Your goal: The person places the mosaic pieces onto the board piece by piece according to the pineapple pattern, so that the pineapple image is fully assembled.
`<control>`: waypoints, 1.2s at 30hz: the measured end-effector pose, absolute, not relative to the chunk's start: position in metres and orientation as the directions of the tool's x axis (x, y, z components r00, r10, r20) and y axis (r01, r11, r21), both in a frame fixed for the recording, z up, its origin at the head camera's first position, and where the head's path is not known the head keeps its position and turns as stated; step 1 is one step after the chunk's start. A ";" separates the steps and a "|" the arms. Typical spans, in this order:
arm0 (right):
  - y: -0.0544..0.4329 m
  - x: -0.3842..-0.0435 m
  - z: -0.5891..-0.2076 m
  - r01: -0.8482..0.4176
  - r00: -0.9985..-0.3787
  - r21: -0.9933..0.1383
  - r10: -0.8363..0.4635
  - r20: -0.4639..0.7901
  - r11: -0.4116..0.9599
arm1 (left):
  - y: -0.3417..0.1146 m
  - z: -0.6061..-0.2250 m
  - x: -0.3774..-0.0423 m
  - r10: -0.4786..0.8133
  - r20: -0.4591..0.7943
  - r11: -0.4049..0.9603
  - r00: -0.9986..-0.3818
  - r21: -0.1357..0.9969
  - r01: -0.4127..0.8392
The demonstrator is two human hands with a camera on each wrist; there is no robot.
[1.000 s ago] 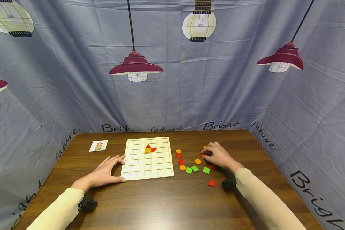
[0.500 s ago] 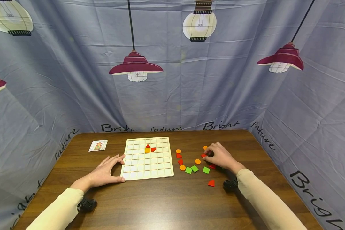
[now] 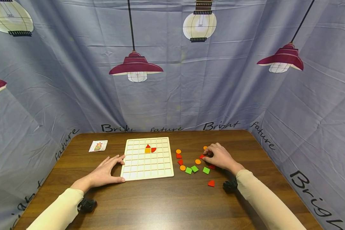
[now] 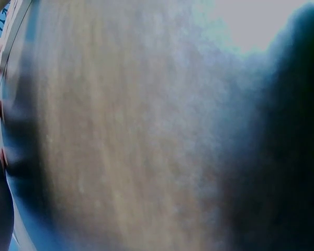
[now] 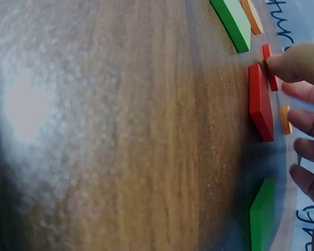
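Observation:
My left hand (image 3: 104,172) rests at the left edge of a pale grid board (image 3: 161,171), thumb by the near corner and fingers spread along the side. On the board lie a yellow square tile (image 3: 148,150), a red triangle tile (image 3: 148,146) and a red quarter-round tile (image 3: 153,149). Over the loose tiles at the right, my right hand (image 3: 219,156) pinches a small red tile (image 3: 202,157) between thumb and forefinger, close to the table. In the right wrist view, the thumb lies against that tile's near face, and another red tile (image 5: 260,107) lies in front of it.
Several green square tiles (image 3: 206,170), orange round tiles (image 3: 198,162) and red tiles (image 3: 211,183) lie loose on the wooden table (image 3: 149,204) right of the board. A printed pattern card (image 3: 98,146) lies at the far left. A patterned curtain (image 3: 166,105) hangs behind.
The small red tile at my right fingertips has shifted slightly left and turned. The right hand has moved back a little to the right; the left hand and board have stayed put.

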State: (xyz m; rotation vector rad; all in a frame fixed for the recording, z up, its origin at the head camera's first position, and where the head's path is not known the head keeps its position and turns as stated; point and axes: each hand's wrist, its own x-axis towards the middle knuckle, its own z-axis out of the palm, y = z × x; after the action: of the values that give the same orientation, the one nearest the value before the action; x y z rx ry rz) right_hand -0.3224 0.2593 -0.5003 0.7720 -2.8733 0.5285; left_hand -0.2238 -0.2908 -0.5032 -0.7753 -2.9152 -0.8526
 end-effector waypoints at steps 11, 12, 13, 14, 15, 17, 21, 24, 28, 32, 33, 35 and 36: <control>0.257 -0.321 -0.500 -0.466 -0.884 -0.400 -0.438 0.165 0.789 | -0.291 -0.504 -0.225 0.455 0.142 0.728 -0.879 0.509 0.459; 0.257 -0.320 -0.500 -0.458 -0.887 -0.408 -0.433 0.160 0.790 | -0.292 -0.504 -0.225 0.454 0.134 0.731 -0.881 0.510 0.454; 0.257 -0.320 -0.500 -0.451 -0.891 -0.418 -0.428 0.153 0.789 | -0.292 -0.504 -0.225 0.453 0.127 0.733 -0.882 0.509 0.450; 0.257 -0.320 -0.500 -0.443 -0.894 -0.432 -0.423 0.147 0.786 | -0.292 -0.505 -0.225 0.452 0.120 0.736 -0.884 0.510 0.446; 0.258 -0.320 -0.501 -0.437 -0.896 -0.446 -0.421 0.141 0.781 | -0.292 -0.505 -0.226 0.451 0.115 0.737 -0.885 0.511 0.442; 0.259 -0.320 -0.501 -0.431 -0.898 -0.467 -0.420 0.135 0.772 | -0.292 -0.506 -0.226 0.449 0.109 0.740 -0.887 0.510 0.438; 0.262 -0.321 -0.503 -0.429 -0.896 -0.497 -0.424 0.130 0.754 | -0.293 -0.506 -0.226 0.446 0.107 0.740 -0.888 0.514 0.434; 0.263 -0.322 -0.504 -0.428 -0.896 -0.512 -0.425 0.130 0.744 | -0.292 -0.506 -0.226 0.447 0.106 0.739 -0.888 0.516 0.433; 0.265 -0.323 -0.505 -0.423 -0.897 -0.531 -0.422 0.132 0.734 | -0.291 -0.504 -0.225 0.446 0.105 0.740 -0.889 0.515 0.432; 0.266 -0.323 -0.505 -0.422 -0.898 -0.540 -0.419 0.137 0.728 | -0.290 -0.503 -0.225 0.451 0.119 0.737 -0.884 0.510 0.445; 0.266 -0.322 -0.505 -0.423 -0.898 -0.539 -0.418 0.140 0.729 | -0.290 -0.503 -0.225 0.453 0.125 0.734 -0.883 0.509 0.449; 0.265 -0.322 -0.504 -0.433 -0.895 -0.526 -0.420 0.152 0.732 | -0.290 -0.503 -0.225 0.457 0.133 0.731 -0.880 0.508 0.456; 0.265 -0.322 -0.504 -0.439 -0.893 -0.515 -0.421 0.159 0.736 | -0.290 -0.503 -0.225 0.457 0.135 0.729 -0.879 0.508 0.458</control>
State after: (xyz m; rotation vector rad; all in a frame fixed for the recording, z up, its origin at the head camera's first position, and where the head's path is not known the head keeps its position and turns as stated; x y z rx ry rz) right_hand -0.3222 0.2647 -0.5043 0.7177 -2.8971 0.8727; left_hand -0.2248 -0.2900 -0.5030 -0.7724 -2.9207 -0.8588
